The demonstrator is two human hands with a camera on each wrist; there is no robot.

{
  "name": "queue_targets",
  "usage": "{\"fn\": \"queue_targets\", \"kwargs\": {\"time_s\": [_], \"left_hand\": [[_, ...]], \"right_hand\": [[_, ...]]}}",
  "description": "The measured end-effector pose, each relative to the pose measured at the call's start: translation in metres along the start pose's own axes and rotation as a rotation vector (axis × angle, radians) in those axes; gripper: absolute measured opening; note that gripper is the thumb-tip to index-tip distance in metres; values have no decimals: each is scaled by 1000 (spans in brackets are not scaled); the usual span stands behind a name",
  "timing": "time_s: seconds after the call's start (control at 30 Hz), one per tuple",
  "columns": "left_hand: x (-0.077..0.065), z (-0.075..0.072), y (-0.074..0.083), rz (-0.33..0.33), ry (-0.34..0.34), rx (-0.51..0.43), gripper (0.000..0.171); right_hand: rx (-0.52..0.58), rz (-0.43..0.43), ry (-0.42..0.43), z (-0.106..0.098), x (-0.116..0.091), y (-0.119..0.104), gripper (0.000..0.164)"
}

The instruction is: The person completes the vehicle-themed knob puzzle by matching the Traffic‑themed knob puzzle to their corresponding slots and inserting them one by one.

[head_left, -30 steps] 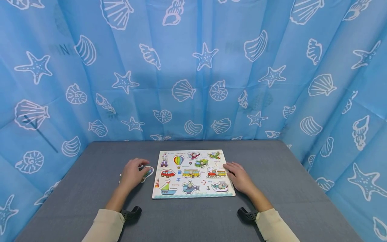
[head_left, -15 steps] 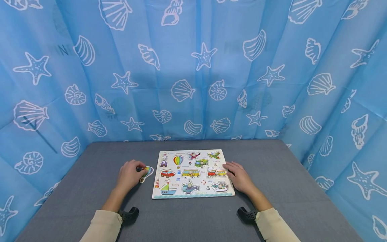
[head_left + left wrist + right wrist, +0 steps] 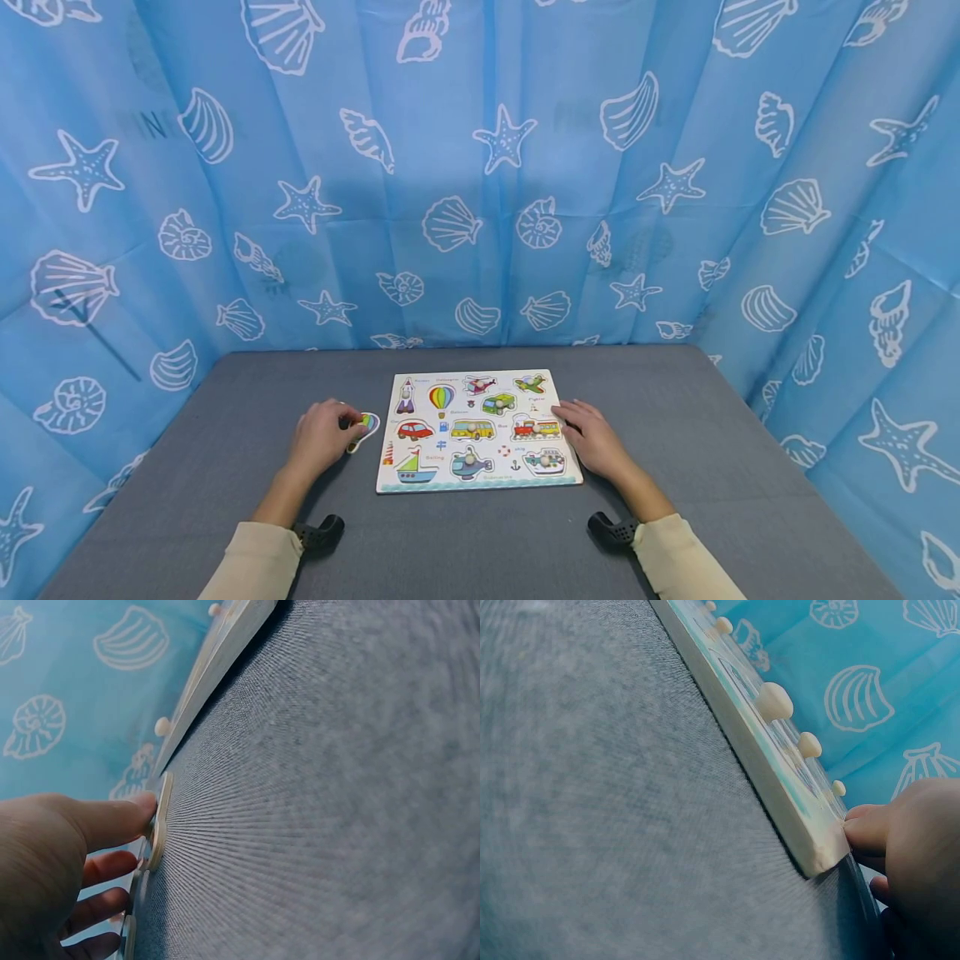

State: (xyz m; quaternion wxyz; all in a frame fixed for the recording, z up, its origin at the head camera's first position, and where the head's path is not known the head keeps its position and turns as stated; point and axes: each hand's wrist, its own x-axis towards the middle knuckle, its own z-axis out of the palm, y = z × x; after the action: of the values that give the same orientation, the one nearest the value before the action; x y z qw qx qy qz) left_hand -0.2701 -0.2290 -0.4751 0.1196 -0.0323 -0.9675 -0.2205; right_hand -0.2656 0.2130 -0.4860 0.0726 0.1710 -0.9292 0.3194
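Note:
A white wooden puzzle board (image 3: 450, 481) with printed vehicles and knobbed pieces lies flat on the grey table. Left of it, my left hand (image 3: 318, 433) pinches a hot-air balloon puzzle piece (image 3: 367, 422) between thumb and forefinger, close over the cloth. In the left wrist view the piece (image 3: 160, 825) appears edge-on at the thumb tip, and the other fingers are spread below. Another flat piece (image 3: 130, 939) lies beneath that hand. My right hand (image 3: 596, 437) rests at the board's right edge; in the right wrist view its thumb touches the board's corner (image 3: 829, 844).
Grey cloth covers the table (image 3: 465, 550). Wooden knobs (image 3: 774, 702) stand up from the board. A blue curtain (image 3: 465, 275) with white shells and starfish hangs behind the table and along its sides. Each wrist wears a black strap mount (image 3: 322, 532).
My left hand has shifted slightly left, uncovering more of the balloon piece, then stayed nearly still. The right hand and the board have not visibly moved.

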Motion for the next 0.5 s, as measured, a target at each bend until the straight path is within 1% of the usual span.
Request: {"fn": "queue_targets", "kwargs": {"time_s": [0.3,0.5], "left_hand": [[-1,0,-1,16,-12,9,23],[0,1,-5,33,-20,2,23]], "right_hand": [[-11,1,-3,0,0,0,38],[-12,-1,6,1,0,1,38]]}}
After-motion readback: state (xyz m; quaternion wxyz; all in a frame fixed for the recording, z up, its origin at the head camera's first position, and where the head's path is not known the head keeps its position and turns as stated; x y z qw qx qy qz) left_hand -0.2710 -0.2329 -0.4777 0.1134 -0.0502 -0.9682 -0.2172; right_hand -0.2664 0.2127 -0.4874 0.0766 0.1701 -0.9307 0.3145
